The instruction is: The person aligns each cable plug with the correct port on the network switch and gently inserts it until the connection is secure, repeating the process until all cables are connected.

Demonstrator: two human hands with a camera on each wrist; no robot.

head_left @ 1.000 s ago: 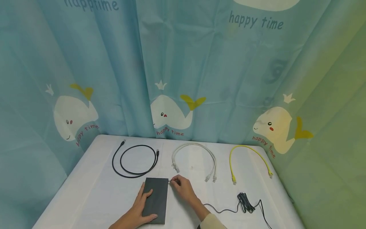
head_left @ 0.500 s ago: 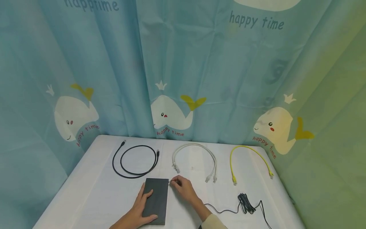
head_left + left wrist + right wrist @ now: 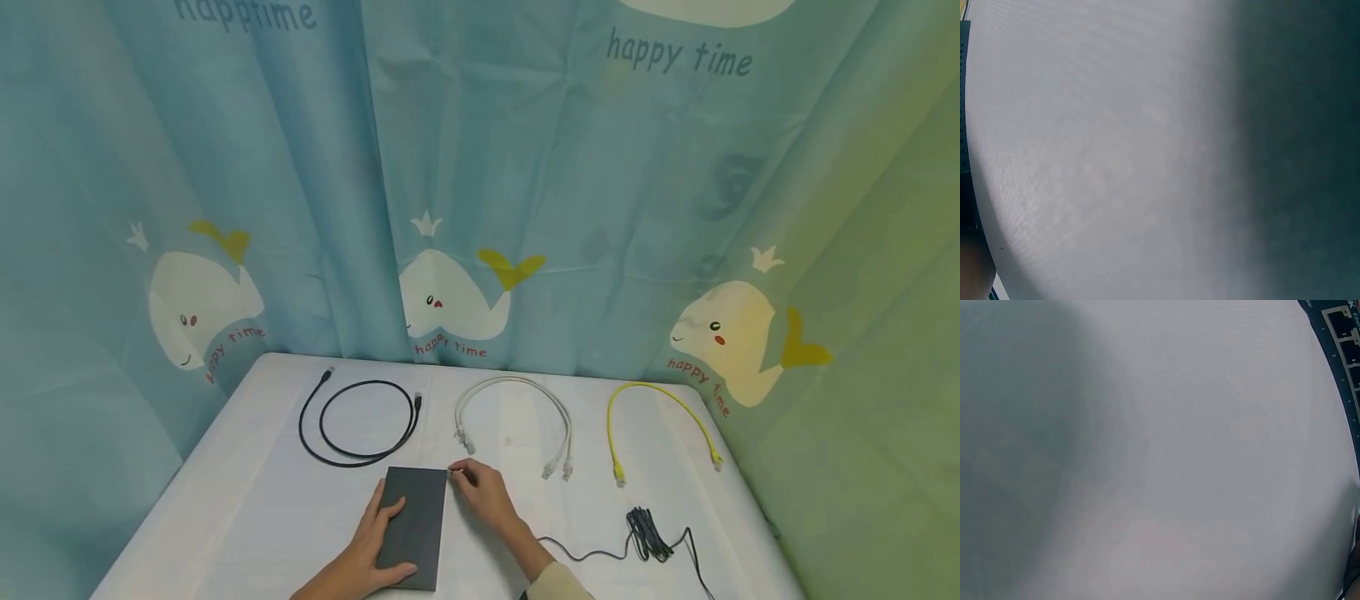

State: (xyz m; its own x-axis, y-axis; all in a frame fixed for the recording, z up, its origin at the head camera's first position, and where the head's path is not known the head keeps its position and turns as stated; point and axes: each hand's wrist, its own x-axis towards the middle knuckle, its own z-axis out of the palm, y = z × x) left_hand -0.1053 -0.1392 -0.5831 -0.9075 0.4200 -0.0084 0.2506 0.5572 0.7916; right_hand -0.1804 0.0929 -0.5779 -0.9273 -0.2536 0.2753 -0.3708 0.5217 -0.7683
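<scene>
A dark grey network switch (image 3: 417,529) lies flat on the white table; its row of ports (image 3: 1342,355) shows at the edge of the right wrist view. My left hand (image 3: 363,550) holds it from the left, with fingers along the side and thumb over the near end. At the far right corner, my right hand (image 3: 483,497) pinches a small plug, mostly hidden by the fingers, against the switch's side. A thin black cable (image 3: 588,556) runs from under my right forearm to a tied bundle (image 3: 647,533).
Along the back of the table lie a coiled black network cable (image 3: 358,460), grey-white network cables (image 3: 555,400) and a yellow network cable (image 3: 660,388). A blue curtain (image 3: 480,167) with whale prints hangs behind the table.
The light-coloured gap between my right fingertips and the switch has shrunk, so the plug sits closer to the side. My left hand keeps its hold. The view has shifted slightly.
</scene>
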